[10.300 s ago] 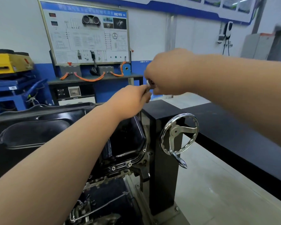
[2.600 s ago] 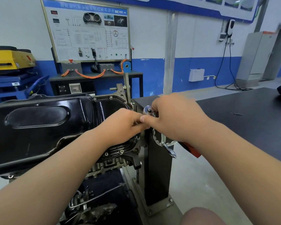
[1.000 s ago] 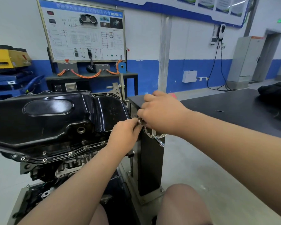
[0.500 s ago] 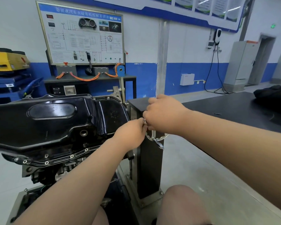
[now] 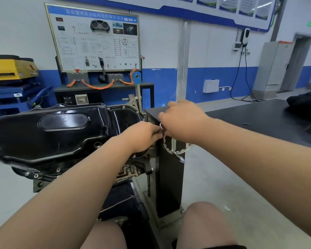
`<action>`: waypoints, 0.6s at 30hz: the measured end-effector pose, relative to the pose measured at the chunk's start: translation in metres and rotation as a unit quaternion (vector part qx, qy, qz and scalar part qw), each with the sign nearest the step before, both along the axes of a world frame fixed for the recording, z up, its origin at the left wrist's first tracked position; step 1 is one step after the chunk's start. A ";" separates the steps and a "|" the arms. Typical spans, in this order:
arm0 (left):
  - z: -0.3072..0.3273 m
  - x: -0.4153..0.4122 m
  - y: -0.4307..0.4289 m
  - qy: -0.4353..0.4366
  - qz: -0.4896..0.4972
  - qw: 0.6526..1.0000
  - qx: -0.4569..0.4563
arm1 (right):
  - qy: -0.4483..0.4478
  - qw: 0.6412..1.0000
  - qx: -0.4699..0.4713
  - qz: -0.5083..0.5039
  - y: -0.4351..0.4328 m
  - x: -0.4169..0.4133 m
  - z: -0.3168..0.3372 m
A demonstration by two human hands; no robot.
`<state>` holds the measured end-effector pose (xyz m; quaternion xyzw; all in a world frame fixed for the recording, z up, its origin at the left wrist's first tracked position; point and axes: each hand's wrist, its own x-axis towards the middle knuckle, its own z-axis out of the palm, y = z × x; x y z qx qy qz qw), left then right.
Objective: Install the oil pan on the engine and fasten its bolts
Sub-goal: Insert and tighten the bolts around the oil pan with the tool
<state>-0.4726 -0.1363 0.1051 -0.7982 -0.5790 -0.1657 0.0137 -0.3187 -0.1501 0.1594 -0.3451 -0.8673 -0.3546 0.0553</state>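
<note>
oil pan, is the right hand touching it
Apart. The head view shows the black stand post between the right hand and the oil pan.

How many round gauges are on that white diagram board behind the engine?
2. They sit side by side in one dark cluster near the top middle of the board: the left gauge and the right gauge. Any smaller ones are too blurred to tell.

glossy black oil pan [image 5: 48,133] (painted metal), chromed handwheel [image 5: 176,150], matt tabletop [image 5: 258,119]
</note>
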 end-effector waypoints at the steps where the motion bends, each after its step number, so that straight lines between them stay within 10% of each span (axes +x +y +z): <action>1: 0.001 0.001 0.003 0.018 0.002 1.000 -0.004 | -0.042 0.998 0.040 0.040 0.002 0.003 0.001; 9: 0.007 -0.003 0.004 0.043 -0.020 0.998 -0.038 | 0.269 0.928 -0.222 -0.128 -0.004 -0.006 -0.026; 15: 0.001 -0.002 0.007 0.070 -0.031 0.997 -0.017 | -0.053 0.997 0.036 0.041 0.002 0.014 -0.008; 18: 0.002 -0.001 0.008 0.068 -0.028 0.997 -0.017 | 0.018 0.999 0.010 0.028 0.001 0.016 -0.014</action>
